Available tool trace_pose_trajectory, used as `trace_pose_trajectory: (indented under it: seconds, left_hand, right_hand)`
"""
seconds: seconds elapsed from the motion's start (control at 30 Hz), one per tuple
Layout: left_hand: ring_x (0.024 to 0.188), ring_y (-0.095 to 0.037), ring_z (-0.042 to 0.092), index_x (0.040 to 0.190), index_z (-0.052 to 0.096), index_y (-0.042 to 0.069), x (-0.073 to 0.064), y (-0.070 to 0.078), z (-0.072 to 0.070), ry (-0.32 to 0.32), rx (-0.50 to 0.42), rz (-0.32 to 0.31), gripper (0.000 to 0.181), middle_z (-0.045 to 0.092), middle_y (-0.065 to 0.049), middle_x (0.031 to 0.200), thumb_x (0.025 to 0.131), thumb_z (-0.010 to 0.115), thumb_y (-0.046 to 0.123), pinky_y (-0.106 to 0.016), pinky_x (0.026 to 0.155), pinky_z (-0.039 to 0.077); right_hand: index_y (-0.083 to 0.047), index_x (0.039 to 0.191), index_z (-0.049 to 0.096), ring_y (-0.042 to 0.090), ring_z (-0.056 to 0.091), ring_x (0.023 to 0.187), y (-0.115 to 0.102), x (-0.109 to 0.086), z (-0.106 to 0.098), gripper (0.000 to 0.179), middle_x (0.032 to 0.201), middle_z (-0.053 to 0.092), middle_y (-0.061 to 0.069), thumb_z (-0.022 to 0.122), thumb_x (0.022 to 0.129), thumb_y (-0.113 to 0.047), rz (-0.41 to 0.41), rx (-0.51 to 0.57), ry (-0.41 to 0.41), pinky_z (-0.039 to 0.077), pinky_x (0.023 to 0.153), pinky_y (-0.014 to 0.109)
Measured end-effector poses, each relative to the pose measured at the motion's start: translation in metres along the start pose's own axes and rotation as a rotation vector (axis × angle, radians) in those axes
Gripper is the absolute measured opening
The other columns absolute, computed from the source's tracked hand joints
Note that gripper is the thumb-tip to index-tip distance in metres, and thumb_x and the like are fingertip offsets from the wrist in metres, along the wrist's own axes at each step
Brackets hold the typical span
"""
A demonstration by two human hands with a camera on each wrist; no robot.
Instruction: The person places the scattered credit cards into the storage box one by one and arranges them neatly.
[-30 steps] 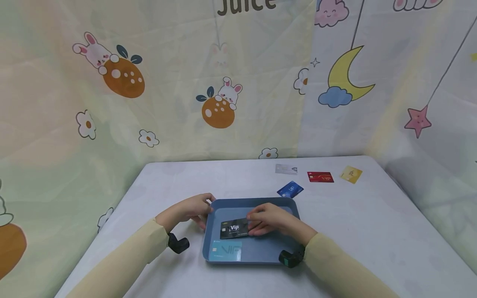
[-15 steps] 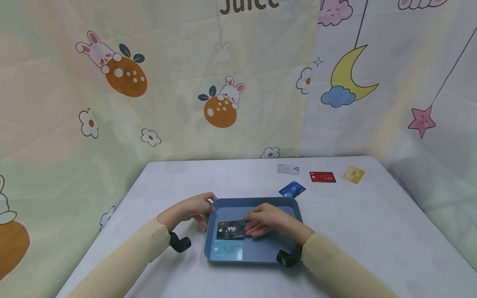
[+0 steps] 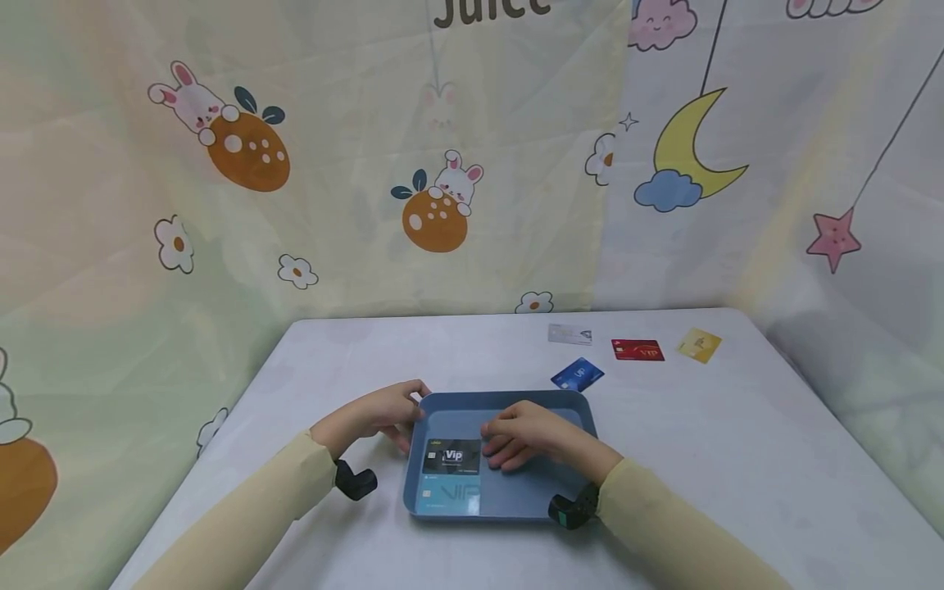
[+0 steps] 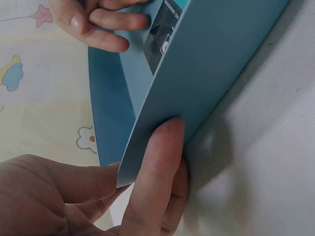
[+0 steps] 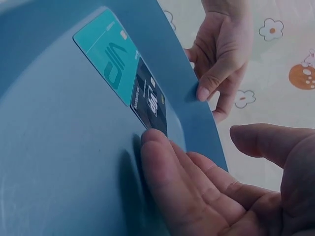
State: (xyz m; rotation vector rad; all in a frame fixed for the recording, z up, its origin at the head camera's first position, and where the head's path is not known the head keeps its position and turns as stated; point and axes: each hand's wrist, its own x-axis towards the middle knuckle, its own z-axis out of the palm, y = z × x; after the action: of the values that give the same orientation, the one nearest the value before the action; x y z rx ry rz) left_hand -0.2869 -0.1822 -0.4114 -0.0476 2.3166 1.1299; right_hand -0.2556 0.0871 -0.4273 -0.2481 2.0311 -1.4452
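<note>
A blue-grey tray (image 3: pixel 509 496) lies on the table in the head view. Flat in its left part are a black Vip card (image 3: pixel 451 457) and, directly below it, a teal VIP card (image 3: pixel 448 495), edge against edge. My left hand (image 3: pixel 379 414) holds the tray's far left corner, its thumb (image 5: pixel 206 91) at the rim and its fingers (image 4: pixel 165 152) along the outer wall. Just right of the black card hovers my right hand (image 3: pixel 527 434), low over the tray. Its thumb stands apart from loosely bent fingers, which hold nothing; the fingertips are right at the card's edge.
Beyond the tray a blue card (image 3: pixel 578 374) lies close to its far right corner. Farther back are a silver card (image 3: pixel 569 334), a red card (image 3: pixel 637 351) and a gold card (image 3: pixel 699 346) on the white table (image 3: pixel 737 459). A printed cloth hangs behind.
The black card has moved left and down, from a tilted position in my right fingers to flat above the teal card. My right hand has let it go and shifted slightly left.
</note>
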Motion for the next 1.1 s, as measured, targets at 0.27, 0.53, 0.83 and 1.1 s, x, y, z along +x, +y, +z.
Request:
trace_pose_trajectory:
  seconds: [0.27,0.53,0.83,1.1]
  left_hand:
    - [0.094,-0.028,0.069,0.135,0.053,0.01,0.0,0.001,0.001,0.003,-0.005,-0.002,0.034,0.062,-0.017,0.12,0.101,0.054,0.003,-0.037,0.061,0.065]
    - [0.094,-0.028,0.069,0.135,0.053,0.009,0.002,-0.001,0.0,-0.004,-0.009,0.007,0.035,0.063,-0.017,0.119,0.101,0.054,0.003,-0.037,0.061,0.065]
    - [0.094,-0.028,0.069,0.135,0.053,0.008,0.003,-0.002,0.001,0.005,-0.018,0.011,0.034,0.063,-0.017,0.118,0.102,0.053,0.002,-0.037,0.061,0.065]
    - [0.094,-0.028,0.069,0.137,0.052,0.007,0.001,0.0,0.001,0.002,-0.02,0.011,0.036,0.062,-0.018,0.12,0.102,0.053,0.002,-0.038,0.061,0.066]
  right_hand:
    - [0.004,0.124,0.069,0.024,0.078,0.088,0.003,-0.002,-0.004,0.038,0.108,0.078,0.013,0.06,0.104,-0.026,-0.016,-0.086,0.026,0.066,0.076,0.035]
    - [0.001,0.122,0.071,0.023,0.076,0.091,0.004,-0.005,-0.009,0.037,0.107,0.078,0.01,0.063,0.102,-0.029,-0.041,-0.129,0.083,0.066,0.08,0.038]
    - [-0.001,0.123,0.071,0.021,0.074,0.093,0.002,-0.009,-0.025,0.038,0.11,0.077,0.009,0.064,0.102,-0.032,-0.06,-0.149,0.116,0.065,0.083,0.038]
    - [0.001,0.126,0.068,0.028,0.071,0.102,-0.003,-0.014,-0.043,0.042,0.118,0.073,0.016,0.064,0.102,-0.033,-0.088,-0.154,0.162,0.065,0.086,0.041]
